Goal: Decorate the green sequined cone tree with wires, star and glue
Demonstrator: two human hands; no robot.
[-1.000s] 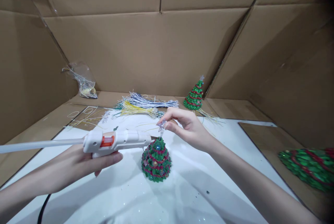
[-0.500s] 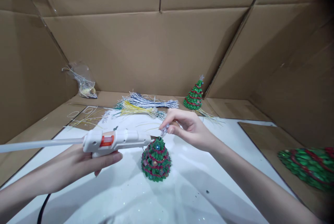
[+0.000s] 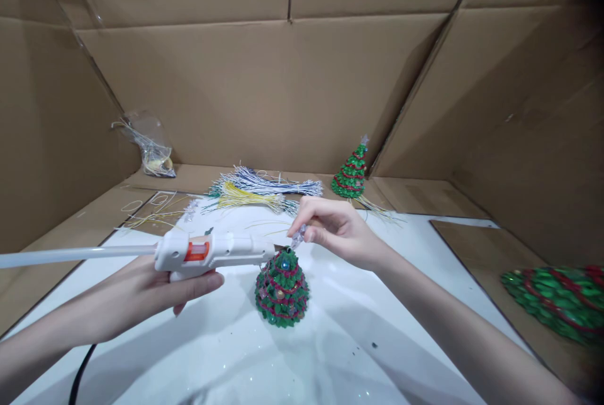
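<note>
Glue stick (image 3: 85, 256): sticks out of the gun's back, running past the tabletop's (image 3: 245, 367) left edge.
Wire bag (image 3: 153, 152): clear plastic, behind tabletop's far left corner.
Loose wires (image 3: 151, 213): strewn at far left corner, spare clear ornaments (image 3: 191, 210) beside them.
Left hand (image 3: 155, 295): fingers wrapped round the glue gun's grip; trigger hidden.
Glue gun (image 3: 236, 249): level, nozzle at the middle tree's tip, right by the held ornament; contact can't be told.
Wire bundles (image 3: 276, 190): white-blue and yellow, at far edge, no hand on them.
Middle tree (image 3: 283, 295): upright mid-tabletop, between the hands. Red garland and beads on, so body looks done; tip has no star fixed, top looks like the part left.
Held ornament (image 3: 297, 238): clear, just over the tip's right side; not yet seated, as far as shown. Fresh glue: too small to tell.
Right hand (image 3: 337, 233): thumb and fingers pinching the ornament.
Far tree (image 3: 350, 173): upright past far edge, pale star on top; looks complete.
Right tree (image 3: 557, 304): on its side on cardboard beyond right edge, tip leftward; garland on, no star seen, so apparently unfinished.
</note>
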